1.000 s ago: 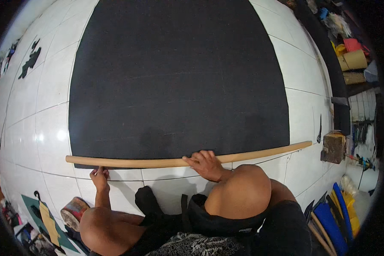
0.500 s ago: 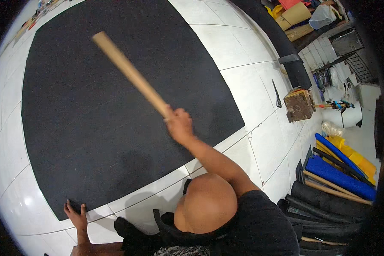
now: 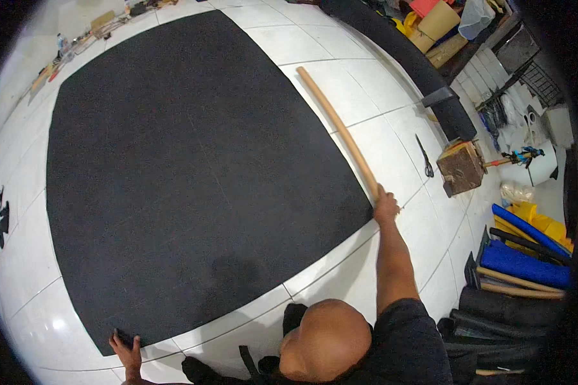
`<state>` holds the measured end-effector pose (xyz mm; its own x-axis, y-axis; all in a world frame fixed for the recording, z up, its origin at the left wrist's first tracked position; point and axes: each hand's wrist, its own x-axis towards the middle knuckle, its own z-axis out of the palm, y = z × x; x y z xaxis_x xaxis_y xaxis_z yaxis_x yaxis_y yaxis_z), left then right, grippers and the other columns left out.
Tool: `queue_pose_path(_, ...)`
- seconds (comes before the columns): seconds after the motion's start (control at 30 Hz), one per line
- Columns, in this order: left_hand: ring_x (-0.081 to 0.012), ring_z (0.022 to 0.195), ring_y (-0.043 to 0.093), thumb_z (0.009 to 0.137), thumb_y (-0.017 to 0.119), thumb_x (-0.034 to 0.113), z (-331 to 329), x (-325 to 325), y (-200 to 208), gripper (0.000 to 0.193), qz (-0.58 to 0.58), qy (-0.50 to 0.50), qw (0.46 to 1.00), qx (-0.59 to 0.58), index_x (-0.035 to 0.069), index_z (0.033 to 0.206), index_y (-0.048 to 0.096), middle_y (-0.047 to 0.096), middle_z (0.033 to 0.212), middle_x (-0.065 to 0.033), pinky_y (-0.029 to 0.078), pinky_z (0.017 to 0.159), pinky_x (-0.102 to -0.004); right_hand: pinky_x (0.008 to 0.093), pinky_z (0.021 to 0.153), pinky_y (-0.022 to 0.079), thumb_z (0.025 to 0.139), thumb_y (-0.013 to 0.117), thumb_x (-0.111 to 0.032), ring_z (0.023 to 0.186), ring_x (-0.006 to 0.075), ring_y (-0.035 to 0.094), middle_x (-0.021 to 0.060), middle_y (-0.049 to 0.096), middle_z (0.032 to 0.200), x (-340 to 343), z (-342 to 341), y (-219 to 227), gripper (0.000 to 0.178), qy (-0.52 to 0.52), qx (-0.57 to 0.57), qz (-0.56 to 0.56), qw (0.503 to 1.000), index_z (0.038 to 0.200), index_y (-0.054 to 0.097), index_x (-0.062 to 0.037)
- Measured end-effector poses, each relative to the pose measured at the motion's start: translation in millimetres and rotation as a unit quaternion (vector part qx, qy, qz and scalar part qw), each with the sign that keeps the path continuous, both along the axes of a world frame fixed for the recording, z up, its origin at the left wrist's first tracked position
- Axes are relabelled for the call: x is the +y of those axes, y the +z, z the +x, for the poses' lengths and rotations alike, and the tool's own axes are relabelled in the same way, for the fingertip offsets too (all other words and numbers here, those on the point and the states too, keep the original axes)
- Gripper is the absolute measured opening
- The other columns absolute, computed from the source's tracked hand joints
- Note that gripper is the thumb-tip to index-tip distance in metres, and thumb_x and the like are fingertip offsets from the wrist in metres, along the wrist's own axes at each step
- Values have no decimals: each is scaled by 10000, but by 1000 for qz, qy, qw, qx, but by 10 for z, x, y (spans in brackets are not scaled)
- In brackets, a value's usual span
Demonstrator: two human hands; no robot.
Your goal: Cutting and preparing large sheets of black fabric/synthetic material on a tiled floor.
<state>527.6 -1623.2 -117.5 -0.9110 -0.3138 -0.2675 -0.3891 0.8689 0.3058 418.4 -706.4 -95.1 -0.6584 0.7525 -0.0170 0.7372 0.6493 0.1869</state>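
Observation:
A large black sheet, like fabric or thin matting, lies spread flat on the white tiled floor. My left hand rests at its near left corner, fingers spread and touching the edge. Near the sheet's right corner, my right hand is closed round one end of a long, light wooden pole. The pole slants away along the sheet's right edge, mostly over the white tiles.
Black-handled scissors lie on the tiles beside a brown block. A long black roll stretches along the far right. Blue rolled material and black rolls are stacked at the right. Small black items sit at the left.
My right hand has swung the pole rightward, from over the middle of the black sheet to its right edge. My left hand stays at the near left corner. The whole view has shifted slightly.

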Motion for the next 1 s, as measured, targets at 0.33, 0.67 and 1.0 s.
queue_pose_path(0.33, -446, 1312, 350, 812, 728, 333, 57, 46, 31, 791, -18, 20, 999, 44, 16, 1433, 356, 326, 1415, -265, 292, 1106, -509, 487, 768, 493, 909, 559, -216, 979, 301, 605, 113, 587, 1103, 818, 1104, 617, 604, -129, 53, 258, 956, 1480, 361, -215)
queue_pose_path(0.67, -434, 1296, 387, 900, 653, 361, 92, -290, 104, 653, -33, 54, 996, 56, 12, 1400, 418, 365, 1403, -256, 329, 1086, -489, 444, 918, 465, 916, 600, -253, 1069, 351, 593, 187, 636, 1131, -1778, 284, 141, 329, 160, 209, -342, 902, 1198, 625, -86)
queue_pose_path(1.0, -429, 1091, 531, 822, 695, 210, 889, -1034, 1437, 531, -393, 177, 882, 189, -3, 1272, 511, 540, 1202, -259, 431, 916, -487, 389, 786, 541, 928, 639, -224, 907, 288, 670, 143, 692, 1003, -3360, 748, 114, 212, 460, 87, -498, 730, 1079, 713, -94)
